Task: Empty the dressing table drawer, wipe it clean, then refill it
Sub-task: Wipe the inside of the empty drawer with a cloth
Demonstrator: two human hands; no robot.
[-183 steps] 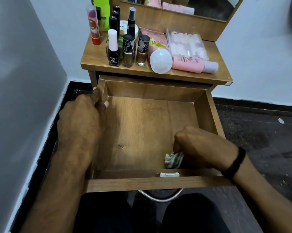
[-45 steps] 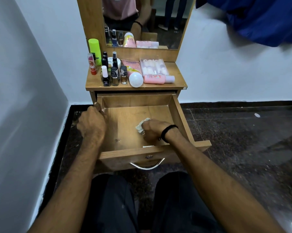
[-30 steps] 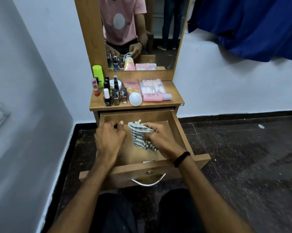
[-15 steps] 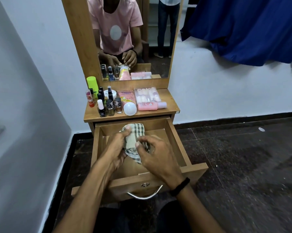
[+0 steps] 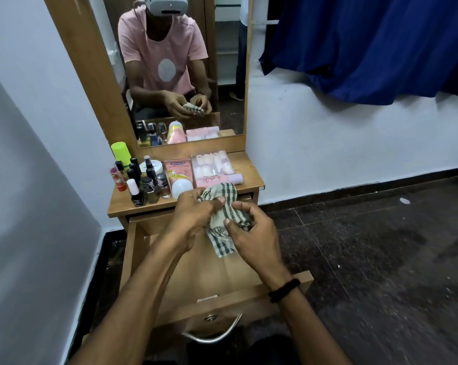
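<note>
Clasps the striped cloth two-handed, with the left hand curled round the upper bunch and the right hand pinching the lower fold between thumb and fingertips. Holds it in the air above the open drawer, touching neither the drawer's floor nor its walls, with a loose tail dangling toward the drawer's middle. Looks like refolding or bunching, probably for one more wipe or before setting it aside for the refill.

Inside the drawer, bare wood floor wherever not hidden by the arms. Behind and above the drawer, on the tabletop: nail polish bottles packed upright toward the drawer's left side, a white-capped tube lying at the edge directly behind the drawer, a pink tube and a clear box toward the drawer's right side.

As judgement only:
- Brings the top of the bunch very near the tabletop edge behind the drawer. Could brush the white-capped tube and roll it down into the drawer.
- Could topple the crowded bottles one against another by reaching for any of them without first putting the cloth down.
- Could trail the dangling tail across the drawer's wiped floor and leave lint or grit there.
- Pulled far out, too: could sag or tip under a leaning forearm.
</note>
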